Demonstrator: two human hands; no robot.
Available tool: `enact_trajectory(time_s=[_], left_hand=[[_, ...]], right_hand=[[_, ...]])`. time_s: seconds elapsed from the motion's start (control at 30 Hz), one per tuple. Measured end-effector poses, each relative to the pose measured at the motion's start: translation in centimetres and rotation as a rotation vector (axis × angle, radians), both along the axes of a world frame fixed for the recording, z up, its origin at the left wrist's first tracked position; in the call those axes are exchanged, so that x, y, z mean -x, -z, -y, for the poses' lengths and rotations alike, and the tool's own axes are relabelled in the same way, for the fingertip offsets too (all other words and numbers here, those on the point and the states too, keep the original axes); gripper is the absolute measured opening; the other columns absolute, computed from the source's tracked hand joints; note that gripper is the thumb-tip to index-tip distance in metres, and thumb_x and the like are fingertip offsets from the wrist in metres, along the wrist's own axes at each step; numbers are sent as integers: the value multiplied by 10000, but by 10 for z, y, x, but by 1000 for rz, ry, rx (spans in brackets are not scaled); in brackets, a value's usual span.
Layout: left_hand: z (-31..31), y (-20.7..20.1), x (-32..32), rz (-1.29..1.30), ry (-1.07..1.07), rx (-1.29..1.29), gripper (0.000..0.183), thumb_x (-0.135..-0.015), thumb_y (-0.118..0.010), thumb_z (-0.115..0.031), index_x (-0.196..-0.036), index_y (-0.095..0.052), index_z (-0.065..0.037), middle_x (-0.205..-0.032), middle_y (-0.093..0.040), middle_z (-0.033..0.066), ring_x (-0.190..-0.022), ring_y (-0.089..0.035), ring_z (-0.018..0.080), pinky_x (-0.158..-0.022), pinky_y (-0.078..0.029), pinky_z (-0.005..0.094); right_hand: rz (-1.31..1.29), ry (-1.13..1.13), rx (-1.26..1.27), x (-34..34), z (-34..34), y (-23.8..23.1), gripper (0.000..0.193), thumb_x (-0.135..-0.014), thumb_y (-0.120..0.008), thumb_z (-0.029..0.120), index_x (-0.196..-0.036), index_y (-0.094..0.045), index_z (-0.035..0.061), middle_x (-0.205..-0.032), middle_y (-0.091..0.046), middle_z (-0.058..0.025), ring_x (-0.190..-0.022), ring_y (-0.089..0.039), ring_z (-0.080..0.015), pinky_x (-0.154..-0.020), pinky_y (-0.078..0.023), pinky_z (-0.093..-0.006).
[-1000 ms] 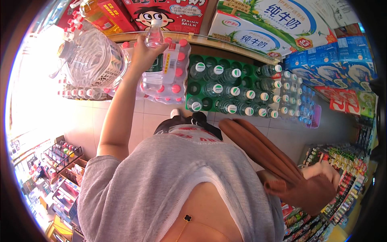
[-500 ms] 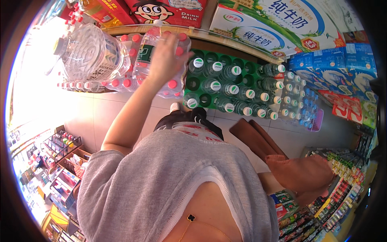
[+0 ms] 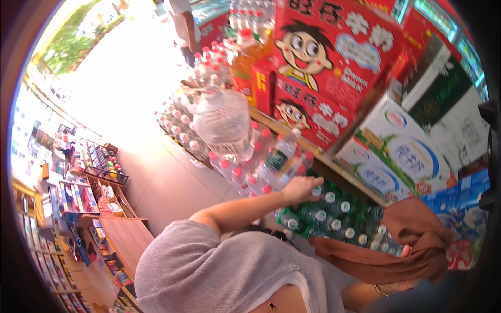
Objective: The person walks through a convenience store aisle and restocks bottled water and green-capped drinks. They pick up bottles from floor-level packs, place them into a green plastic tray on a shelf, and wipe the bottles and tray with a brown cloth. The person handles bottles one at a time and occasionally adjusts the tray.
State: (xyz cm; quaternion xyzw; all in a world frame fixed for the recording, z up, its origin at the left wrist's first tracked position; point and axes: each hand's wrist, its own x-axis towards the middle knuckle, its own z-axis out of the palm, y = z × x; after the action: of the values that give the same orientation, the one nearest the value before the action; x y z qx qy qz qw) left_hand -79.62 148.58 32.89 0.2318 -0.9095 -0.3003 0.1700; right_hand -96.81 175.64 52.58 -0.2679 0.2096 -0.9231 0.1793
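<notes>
My left hand (image 3: 301, 189) reaches forward from the grey sleeve and grips a clear water bottle (image 3: 275, 163) with a dark label and a white cap. The bottle is tilted, just above shrink-wrapped packs of red-capped bottles (image 3: 236, 172). Right below the hand lie packs of green bottles with white caps (image 3: 334, 219). My right hand (image 3: 401, 286), a thin bracelet on its wrist, is at the lower right and holds a brown cloth bag (image 3: 417, 245) that drapes over the arm.
A large clear water jug (image 3: 222, 119) stands on the stacked packs. Red cartoon-printed cartons (image 3: 323, 62) and white-and-green cartons (image 3: 402, 156) sit on a shelf behind. Low snack racks (image 3: 99, 172) line the left. A person (image 3: 183, 23) stands far back on the tiled floor (image 3: 167, 182).
The view has swung left and up. My left hand came down from the top of the stacked packs with the bottle, to just above the green bottles. The brown bag stays at the right.
</notes>
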Motion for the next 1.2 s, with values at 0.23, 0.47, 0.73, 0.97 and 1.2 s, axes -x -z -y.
enact_trajectory(time_s=[0.23,0.47,0.73,0.97,1.2], left_hand=[[-7,-106,-85,-541,-304,-105,279,-710,-820,-185,-819,-594,-62,-710,-620,83,-649,-665,209,-569,-499,317],[-4,-153,-198,-629,-410,194,208,-611,-802,-164,-693,-635,-69,-651,-615,62,-544,-601,215,-519,-457,318],[-11,-120,-249,-655,-619,71,197,-748,-684,7,-707,-492,-7,-805,-487,106,-778,-609,222,-764,-562,412],[-8,-104,-243,-725,-528,-188,199,-751,-633,63,-697,-460,-19,-793,-427,87,-629,-607,186,-656,-576,370],[16,-103,-243,-617,-344,-31,156,-683,-651,-72,-677,-500,-113,-665,-650,45,-636,-596,174,-623,-467,286]], right_hand=[[-221,165,-611,2,122,12,621,-902,-642,297,-1345,-426,-81,-1230,-553,-190,-1083,-574,-285,-954,-458,-358],[-791,56,-1372,-47,221,150,474,-782,-792,163,-1190,-607,7,-1116,-675,-152,-1055,-640,-255,-946,-483,-372],[-1266,-29,-1653,-23,265,242,406,-761,-686,128,-1114,-568,-33,-1107,-635,-290,-1072,-600,-449,-928,-497,-476],[-1707,-666,-2135,-37,295,344,479,-764,-655,198,-1199,-603,3,-1272,-586,-246,-1190,-574,-365,-975,-495,-410],[-2322,-705,-1777,-20,277,385,635,-585,-877,130,-1180,-660,89,-1330,-570,-163,-1228,-535,-330,-995,-490,-420]])
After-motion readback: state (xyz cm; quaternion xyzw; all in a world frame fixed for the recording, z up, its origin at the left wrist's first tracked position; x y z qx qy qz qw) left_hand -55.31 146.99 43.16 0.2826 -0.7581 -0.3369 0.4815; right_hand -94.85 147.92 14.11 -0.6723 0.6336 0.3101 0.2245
